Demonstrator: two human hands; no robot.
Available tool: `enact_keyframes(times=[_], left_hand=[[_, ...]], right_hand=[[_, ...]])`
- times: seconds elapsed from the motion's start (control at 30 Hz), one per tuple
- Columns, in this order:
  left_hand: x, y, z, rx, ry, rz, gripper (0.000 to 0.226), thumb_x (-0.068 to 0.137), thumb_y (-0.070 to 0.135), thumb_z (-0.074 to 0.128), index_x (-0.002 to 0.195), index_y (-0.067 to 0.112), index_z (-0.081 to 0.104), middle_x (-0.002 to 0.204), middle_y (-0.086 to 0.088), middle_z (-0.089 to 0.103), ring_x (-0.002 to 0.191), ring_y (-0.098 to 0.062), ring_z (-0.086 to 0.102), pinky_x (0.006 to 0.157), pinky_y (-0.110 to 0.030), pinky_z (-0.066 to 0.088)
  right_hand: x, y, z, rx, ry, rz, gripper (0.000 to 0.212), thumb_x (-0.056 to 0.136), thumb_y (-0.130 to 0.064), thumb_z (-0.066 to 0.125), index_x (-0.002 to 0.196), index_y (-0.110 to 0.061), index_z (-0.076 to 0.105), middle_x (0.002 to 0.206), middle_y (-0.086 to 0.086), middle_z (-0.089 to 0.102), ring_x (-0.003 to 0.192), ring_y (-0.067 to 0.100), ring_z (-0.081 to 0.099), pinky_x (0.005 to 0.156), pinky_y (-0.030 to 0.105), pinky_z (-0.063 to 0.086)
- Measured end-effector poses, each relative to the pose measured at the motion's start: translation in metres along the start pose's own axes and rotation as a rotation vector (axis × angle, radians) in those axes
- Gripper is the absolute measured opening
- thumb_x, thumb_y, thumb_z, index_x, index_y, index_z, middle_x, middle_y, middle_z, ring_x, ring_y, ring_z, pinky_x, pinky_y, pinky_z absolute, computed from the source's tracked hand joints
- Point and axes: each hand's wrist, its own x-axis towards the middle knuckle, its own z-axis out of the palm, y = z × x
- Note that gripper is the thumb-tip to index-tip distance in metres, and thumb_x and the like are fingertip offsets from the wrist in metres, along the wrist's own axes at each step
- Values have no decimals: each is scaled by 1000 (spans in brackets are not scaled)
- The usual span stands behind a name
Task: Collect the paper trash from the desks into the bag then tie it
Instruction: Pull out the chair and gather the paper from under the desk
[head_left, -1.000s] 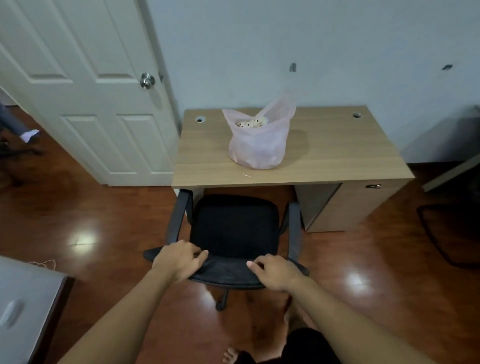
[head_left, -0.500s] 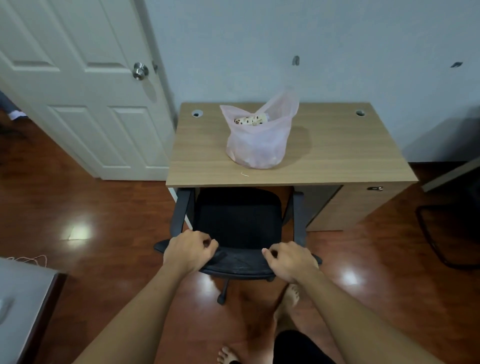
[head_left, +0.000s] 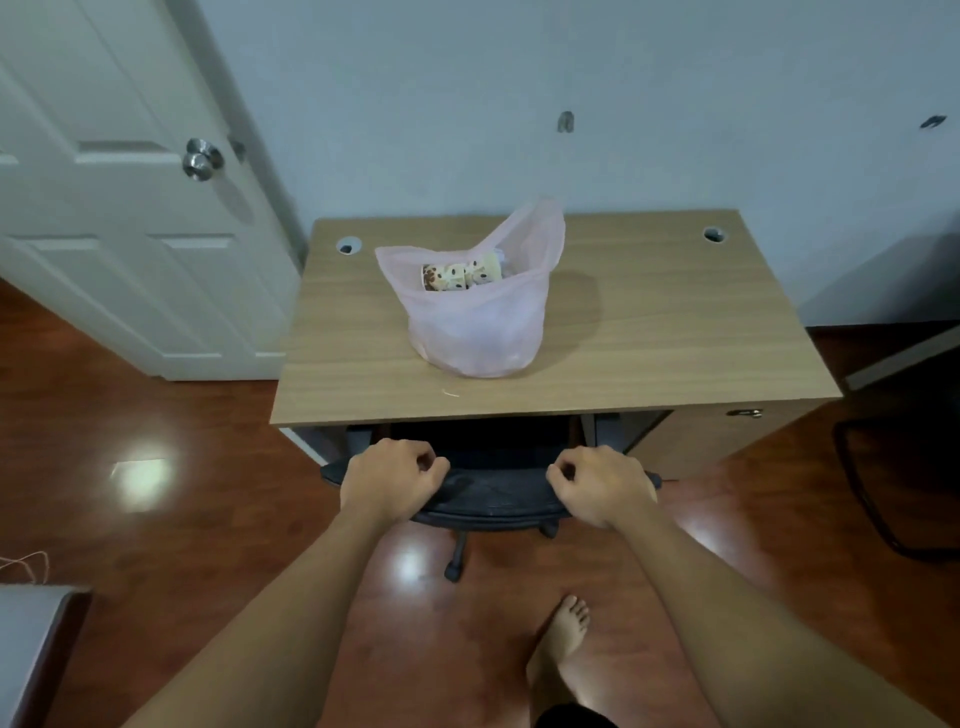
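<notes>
Hands — left hand (head_left: 390, 480), right hand (head_left: 602, 486) — curled over chair back (head_left: 496, 493); bag (head_left: 475, 306) untied on desk (head_left: 675, 332).

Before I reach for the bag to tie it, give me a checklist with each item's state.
1. Chair tucked under the desk: ok, mostly under.
2. Left hand free: not ok, grip on the chair back.
3. Right hand free: not ok, also on the chair back.
4. Bag upright, mouth open: ok, untied.
5. Desk cleared of paper: not ok, a small scrap lies near the front edge.
6. Other desks cleared: cannot tell.
</notes>
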Motion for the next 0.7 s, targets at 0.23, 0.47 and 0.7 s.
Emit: enact_keyframes(times=[0.23, 0.47, 0.7], left_hand=[[58, 34, -4, -40, -23, -83, 42, 88, 65, 46, 95, 36, 76, 85, 9, 75, 85, -21, 69, 75, -35, 56], [77, 64, -7, -132, -1, -131, 31, 87, 61, 52, 92, 37, 72, 83, 18, 72, 84, -13, 68, 72, -33, 52], [116, 40, -29, -700, 277, -147, 18, 91, 24, 62, 100, 35, 73, 90, 9, 69, 84, -7, 65, 74, -42, 56]], right_hand=[[52, 33, -37, 0, 27, -28, 42, 103, -59, 42, 104, -34, 75, 99, -6, 76, 96, 26, 72, 80, 40, 53], [90, 59, -57, 66, -8, -24, 46, 95, -68, 42, 96, -33, 73, 104, -10, 75, 100, 24, 72, 86, 40, 57], [139, 54, -77, 501, 181, 75, 34, 98, -69, 50, 102, -36, 57, 107, -12, 75, 97, 23, 73, 85, 41, 58]])
